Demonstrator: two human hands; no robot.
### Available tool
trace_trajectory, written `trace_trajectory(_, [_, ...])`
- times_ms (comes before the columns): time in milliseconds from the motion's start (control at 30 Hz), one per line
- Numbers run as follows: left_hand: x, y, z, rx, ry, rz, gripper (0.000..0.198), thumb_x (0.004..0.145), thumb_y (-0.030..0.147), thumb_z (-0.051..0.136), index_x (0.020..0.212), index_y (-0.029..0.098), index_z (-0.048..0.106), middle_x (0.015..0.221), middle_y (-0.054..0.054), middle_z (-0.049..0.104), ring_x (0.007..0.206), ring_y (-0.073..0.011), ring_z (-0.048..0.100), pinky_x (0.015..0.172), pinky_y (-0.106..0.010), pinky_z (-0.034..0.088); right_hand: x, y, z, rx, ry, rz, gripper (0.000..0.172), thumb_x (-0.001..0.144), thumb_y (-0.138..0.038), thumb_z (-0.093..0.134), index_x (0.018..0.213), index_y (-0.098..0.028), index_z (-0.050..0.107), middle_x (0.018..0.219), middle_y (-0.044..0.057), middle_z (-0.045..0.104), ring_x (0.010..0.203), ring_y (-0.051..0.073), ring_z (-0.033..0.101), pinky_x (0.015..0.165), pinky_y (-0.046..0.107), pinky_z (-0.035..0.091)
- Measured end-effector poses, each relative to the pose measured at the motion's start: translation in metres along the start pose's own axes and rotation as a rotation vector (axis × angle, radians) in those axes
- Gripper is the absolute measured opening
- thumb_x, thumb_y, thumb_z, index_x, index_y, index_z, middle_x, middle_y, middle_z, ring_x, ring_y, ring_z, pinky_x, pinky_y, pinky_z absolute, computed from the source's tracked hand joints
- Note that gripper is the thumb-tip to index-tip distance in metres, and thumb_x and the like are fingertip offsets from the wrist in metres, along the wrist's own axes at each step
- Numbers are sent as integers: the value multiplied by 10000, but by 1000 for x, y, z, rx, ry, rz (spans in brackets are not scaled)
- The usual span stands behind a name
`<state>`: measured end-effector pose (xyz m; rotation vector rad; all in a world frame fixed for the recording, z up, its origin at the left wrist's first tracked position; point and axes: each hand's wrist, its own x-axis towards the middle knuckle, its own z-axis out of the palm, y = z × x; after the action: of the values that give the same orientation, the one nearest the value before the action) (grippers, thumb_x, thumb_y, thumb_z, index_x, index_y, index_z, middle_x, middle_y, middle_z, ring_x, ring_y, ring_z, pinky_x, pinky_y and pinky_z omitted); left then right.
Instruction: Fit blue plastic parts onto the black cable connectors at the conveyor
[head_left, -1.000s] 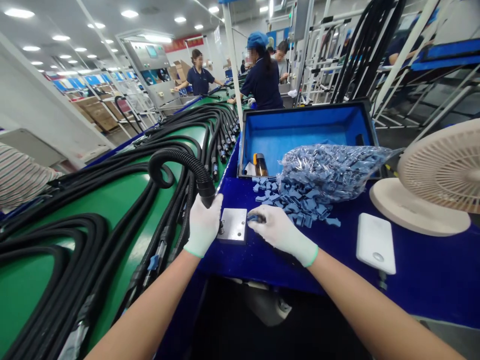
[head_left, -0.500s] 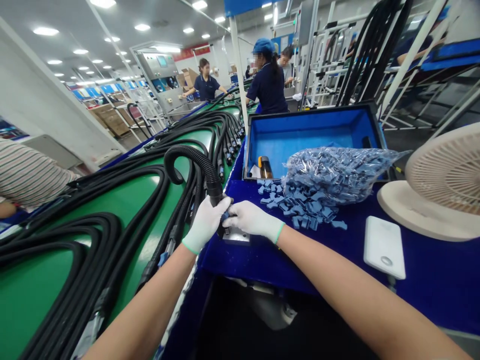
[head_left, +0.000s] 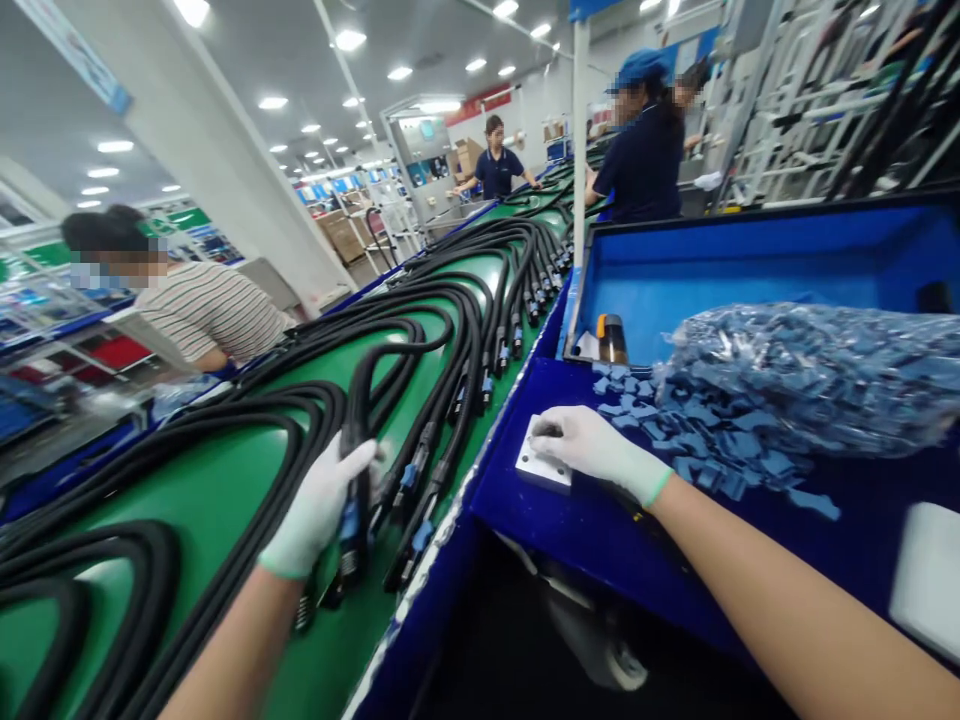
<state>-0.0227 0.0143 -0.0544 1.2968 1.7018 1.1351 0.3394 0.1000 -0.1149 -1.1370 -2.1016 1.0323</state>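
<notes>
My left hand (head_left: 321, 500), in a white glove, is wrapped around a black hose (head_left: 361, 400) over the green conveyor. A blue clip (head_left: 350, 522) shows on the hose's lower end, just below my fingers. My right hand (head_left: 581, 445), also gloved, has its fingers curled over a small metal block (head_left: 541, 470) on the blue bench. Something dark shows at its fingertips, too small to name. To the right of that hand lie many loose blue clips (head_left: 712, 430), spilling from a clear plastic bag (head_left: 817, 370).
Black hoses (head_left: 457, 330) lie in rows along the green conveyor (head_left: 225, 530). A blue crate (head_left: 750, 260) stands behind the clips, with an orange-capped bottle (head_left: 611, 340). A white device (head_left: 930, 570) lies at right. Co-workers stand along the line; a striped-shirt person (head_left: 217, 310) is at left.
My left hand has carried the hose left from the metal block to over the conveyor. My right hand has come off the hose and stays at the block. The view has turned left.
</notes>
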Motion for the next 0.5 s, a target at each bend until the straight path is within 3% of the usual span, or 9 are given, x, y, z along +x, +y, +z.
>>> trace_trajectory(100, [-21, -38, -82, 442, -120, -226, 621, 663, 573, 784, 1137, 180, 701, 1073, -110, 764, 970, -314, 718, 815, -376, 591, 3, 3, 7, -159, 37, -15, 159, 857, -283, 614, 856, -216, 757, 844, 20, 727, 749, 168, 630, 669, 265, 396])
trace_trajectory(167, [-23, -60, -112, 672, -178, -244, 619, 711, 595, 703, 1177, 189, 726, 1246, -106, 731, 1187, -343, 655, 1030, -401, 516, 6, 4, 13, -262, 53, -10, 155, 858, -285, 616, 857, -229, 760, 866, 23, 728, 783, 178, 630, 674, 271, 382])
trace_trajectory(233, [-14, -78, -119, 821, -137, -243, 651, 771, 587, 603, 1249, 157, 701, 1333, -124, 687, 1278, -352, 599, 1138, -414, 417, 9, 5, 17, -321, 62, 6, 151, 857, -286, 616, 868, -237, 759, 879, 23, 729, 807, 186, 635, 676, 274, 372])
trace_trajectory(333, [14, -94, -105, 896, -39, -260, 764, 720, 520, 617, 1332, 62, 629, 1310, -215, 677, 1257, -403, 601, 1143, -465, 385, 10, 6, 18, -348, 76, 20, 151, 861, -281, 609, 892, -239, 751, 901, 24, 727, 825, 192, 639, 678, 276, 372])
trace_trajectory(400, [32, -93, -95, 889, -59, -264, 755, 626, 464, 682, 1253, 43, 673, 1186, -227, 725, 1150, -413, 656, 1075, -459, 446, 8, 3, 15, -325, 64, 29, 148, 861, -269, 605, 881, -232, 746, 891, 25, 725, 812, 191, 638, 678, 277, 383])
trace_trajectory(500, [49, -70, -96, 818, -124, -219, 572, 545, 442, 734, 988, 83, 760, 975, -160, 769, 959, -367, 707, 929, -408, 538, -2, -11, 14, -233, 47, 18, 155, 875, -267, 600, 902, -217, 744, 881, 31, 728, 795, 191, 644, 702, 284, 422])
